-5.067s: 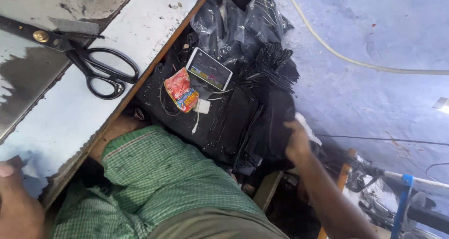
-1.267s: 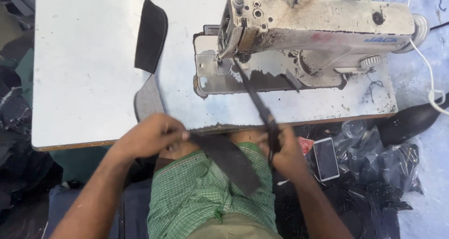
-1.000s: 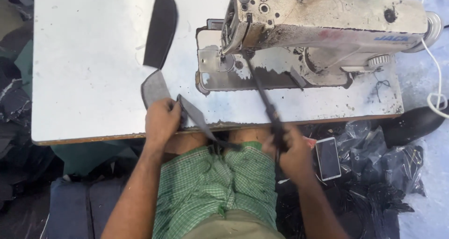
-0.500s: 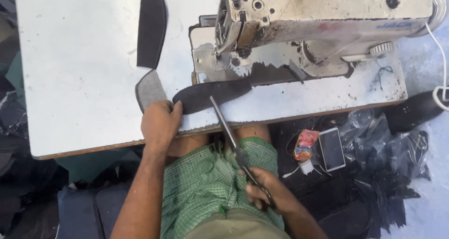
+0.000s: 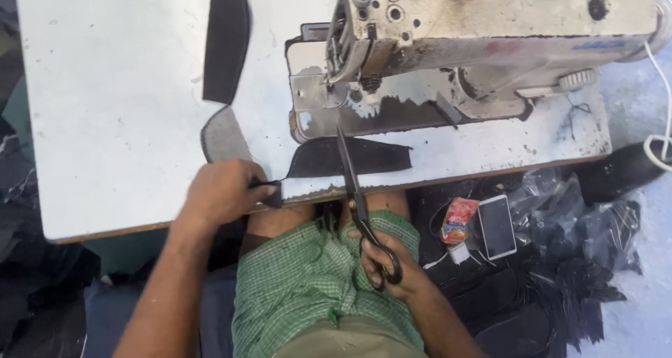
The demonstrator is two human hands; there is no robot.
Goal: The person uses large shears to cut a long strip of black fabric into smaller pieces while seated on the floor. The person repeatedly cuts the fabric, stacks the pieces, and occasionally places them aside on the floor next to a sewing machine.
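Note:
My left hand (image 5: 222,191) grips one end of a black fabric piece (image 5: 350,157) at the front edge of the white table (image 5: 119,106). The piece lies flat in front of the sewing machine (image 5: 476,43). My right hand (image 5: 389,263) holds long black scissors (image 5: 353,190) by the handles over my lap. The closed blades point up over the fabric piece towards the machine's needle area.
A long black padded piece (image 5: 227,39) and a grey one (image 5: 224,137) lie on the table left of the machine. Right of my legs sit a phone (image 5: 497,226), a red packet (image 5: 457,220) and black plastic bags (image 5: 574,225). A white cord (image 5: 658,144) hangs at the right.
The black piece has gone from held over my lap to lying flat on the table by the machine. My right hand has brought the scissors up, blades now over the fabric.

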